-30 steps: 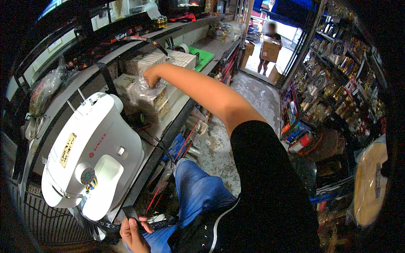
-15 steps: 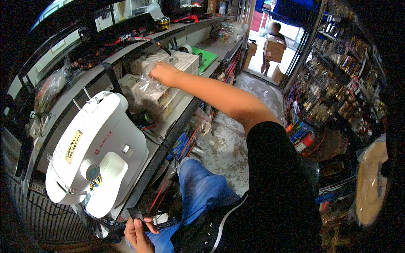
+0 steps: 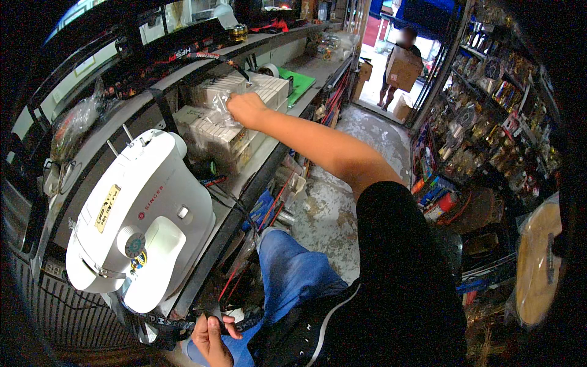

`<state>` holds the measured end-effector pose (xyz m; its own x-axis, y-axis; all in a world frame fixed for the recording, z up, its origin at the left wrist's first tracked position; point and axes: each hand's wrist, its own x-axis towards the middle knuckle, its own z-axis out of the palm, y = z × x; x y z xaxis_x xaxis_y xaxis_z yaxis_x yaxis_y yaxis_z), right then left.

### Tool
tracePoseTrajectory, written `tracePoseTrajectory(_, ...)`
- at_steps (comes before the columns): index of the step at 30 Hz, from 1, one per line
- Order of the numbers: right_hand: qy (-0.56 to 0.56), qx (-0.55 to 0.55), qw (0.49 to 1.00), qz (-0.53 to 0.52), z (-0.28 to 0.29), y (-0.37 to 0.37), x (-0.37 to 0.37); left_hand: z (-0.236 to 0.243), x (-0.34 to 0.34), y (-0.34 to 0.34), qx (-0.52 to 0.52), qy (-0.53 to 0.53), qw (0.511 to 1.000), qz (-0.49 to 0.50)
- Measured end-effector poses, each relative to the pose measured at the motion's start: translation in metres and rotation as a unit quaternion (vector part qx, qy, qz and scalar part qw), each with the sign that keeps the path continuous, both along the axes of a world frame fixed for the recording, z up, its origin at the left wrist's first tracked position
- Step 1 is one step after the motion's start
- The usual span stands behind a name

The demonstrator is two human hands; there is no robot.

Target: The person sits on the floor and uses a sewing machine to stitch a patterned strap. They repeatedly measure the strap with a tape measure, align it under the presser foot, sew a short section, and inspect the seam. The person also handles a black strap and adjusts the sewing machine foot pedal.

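Observation:
My right hand (image 3: 247, 111) reaches across to the shelf counter, its fingers closed on a crumpled clear plastic bag (image 3: 221, 109). Under and around the bag stand rows of small whitish boxes (image 3: 214, 128), stacked in two levels. Low in front of me, my left hand (image 3: 212, 344) pinches a small flat dark piece (image 3: 211, 310) between thumb and fingers; its exact kind is unclear. A white sewing machine (image 3: 153, 202) stands on the counter to the left, nearer to me than the boxes.
A green sheet (image 3: 297, 85) and a tape roll (image 3: 268, 70) lie beyond the boxes. Packed goods hang on the right-hand wall rack (image 3: 489, 110). A person (image 3: 405, 49) holding a cardboard box (image 3: 403, 70) stands at the doorway. Below the counter are tools and cords.
My right hand has shifted slightly right with the plastic bag. My left hand has moved a little right and down with the dark piece. The person at the doorway has shifted right.

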<state>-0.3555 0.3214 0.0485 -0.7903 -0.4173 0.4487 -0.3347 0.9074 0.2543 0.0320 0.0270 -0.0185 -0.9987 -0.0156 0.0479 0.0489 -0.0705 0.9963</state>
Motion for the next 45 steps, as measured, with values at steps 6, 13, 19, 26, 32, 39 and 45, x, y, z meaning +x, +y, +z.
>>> tracePoseTrajectory(6, -0.015, -0.023, 0.998, 0.061, -0.002, -0.007, -0.004, -0.001, -0.003, -0.003, 0.009, 0.016, 1.0, 0.003)
tracePoseTrajectory(13, -0.07, -0.073, 0.994, 0.043, 0.001, -0.007, -0.013, -0.003, -0.003, -0.001, -0.017, 0.013, 1.0, 0.009)
tracePoseTrajectory(19, -0.073, 0.03, 0.995, 0.062, 0.015, -0.012, -0.023, -0.002, -0.007, -0.004, -0.022, 0.012, 1.0, -0.001)
tracePoseTrajectory(26, -0.241, -0.091, 0.965, 0.041, 0.035, -0.009, -0.021, 0.001, -0.003, -0.009, -0.03, 0.025, 0.999, 0.011)
tracePoseTrajectory(32, -0.013, -0.081, 0.989, 0.126, 0.035, 0.003, 0.008, 0.001, 0.0, -0.014, 0.023, -0.004, 0.999, 0.024)
tracePoseTrajectory(39, -0.098, -0.102, 0.974, 0.179, 0.03, -0.022, 0.001, 0.001, 0.001, -0.011, 0.002, 0.019, 1.0, -0.006)
tracePoseTrajectory(45, -0.152, -0.156, 0.965, 0.145, 0.023, -0.061, -0.06, 0.002, 0.001, 0.004, -0.007, 0.006, 1.0, -0.001)
